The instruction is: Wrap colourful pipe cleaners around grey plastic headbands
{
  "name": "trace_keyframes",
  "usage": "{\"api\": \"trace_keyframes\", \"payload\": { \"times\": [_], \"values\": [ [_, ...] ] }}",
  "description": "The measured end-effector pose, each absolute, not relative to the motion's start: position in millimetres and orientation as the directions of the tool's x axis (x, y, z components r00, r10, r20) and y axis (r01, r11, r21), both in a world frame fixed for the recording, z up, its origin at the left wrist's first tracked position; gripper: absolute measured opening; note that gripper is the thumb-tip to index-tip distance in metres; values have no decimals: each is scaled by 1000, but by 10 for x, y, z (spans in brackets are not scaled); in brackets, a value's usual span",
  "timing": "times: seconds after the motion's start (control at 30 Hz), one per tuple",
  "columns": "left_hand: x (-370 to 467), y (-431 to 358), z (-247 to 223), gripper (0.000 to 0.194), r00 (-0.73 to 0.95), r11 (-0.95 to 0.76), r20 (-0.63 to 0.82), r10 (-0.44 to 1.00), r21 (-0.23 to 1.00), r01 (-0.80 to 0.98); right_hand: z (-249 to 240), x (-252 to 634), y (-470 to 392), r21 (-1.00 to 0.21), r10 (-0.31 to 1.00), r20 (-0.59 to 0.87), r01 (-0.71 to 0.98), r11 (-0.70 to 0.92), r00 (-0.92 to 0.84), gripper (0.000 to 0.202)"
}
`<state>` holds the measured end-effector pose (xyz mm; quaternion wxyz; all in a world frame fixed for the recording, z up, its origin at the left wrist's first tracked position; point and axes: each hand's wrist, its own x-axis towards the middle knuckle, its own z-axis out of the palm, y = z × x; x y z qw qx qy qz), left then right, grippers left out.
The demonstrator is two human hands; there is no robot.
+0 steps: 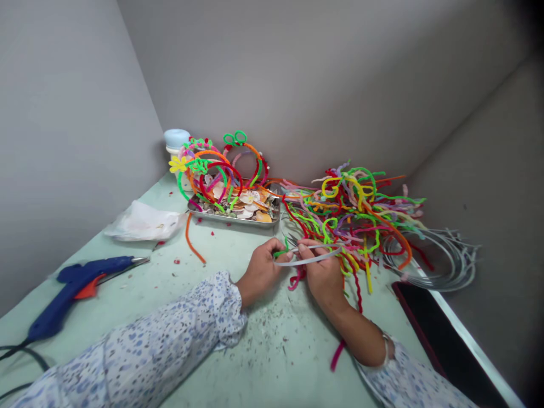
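Observation:
My left hand (264, 265) is closed, pinching one end of a thin whitish headband (304, 261) with a short green pipe cleaner (286, 245) at the fingertips. The headband's curve reaches across the back of my right hand (325, 277). That hand is closed as well, and a thin pointed metal tool (292, 240) shows by its fingertips; its kind is hard to make out. Just beyond both hands spreads a tangled heap of colourful pipe cleaners (340, 212). A curled magenta pipe cleaner (294, 281) lies between my wrists.
A metal tray (238, 221) of shells carries finished pipe-cleaner headbands (221, 164). Nearby are a blue-lidded container (177, 137), a plastic bag (144, 222) and a blue glue gun (72, 289) with its cord. On the right are bare headbands (454, 266) and a dark flat device (442, 340).

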<state>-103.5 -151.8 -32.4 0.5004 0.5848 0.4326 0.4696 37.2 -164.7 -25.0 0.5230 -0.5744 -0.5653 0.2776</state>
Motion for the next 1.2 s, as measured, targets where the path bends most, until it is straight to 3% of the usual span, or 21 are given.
{"api": "trace_keyframes", "payload": {
  "times": [0.27, 0.57, 0.8, 1.2],
  "values": [
    [-1025, -1482, -356, 21, 177, -54, 57, 982, 998, -22, -220, 359, -1675, -921, 950, 254, 344, 181, 181, 29],
    [-1039, -1510, -292, 24, 199, -111, 98, 975, 992, 55, -240, 369, -1660, -921, 942, 265, 345, 183, 208, 30],
    [-1039, -1498, -316, 25, 182, -68, 66, 981, 998, 6, -259, 361, -1668, -946, 958, 222, 276, 168, 179, 29],
    [-1038, -1498, -275, 26, 170, -58, 60, 984, 998, -13, -262, 368, -1674, -922, 946, 272, 330, 204, 174, 28]
  ]
}}
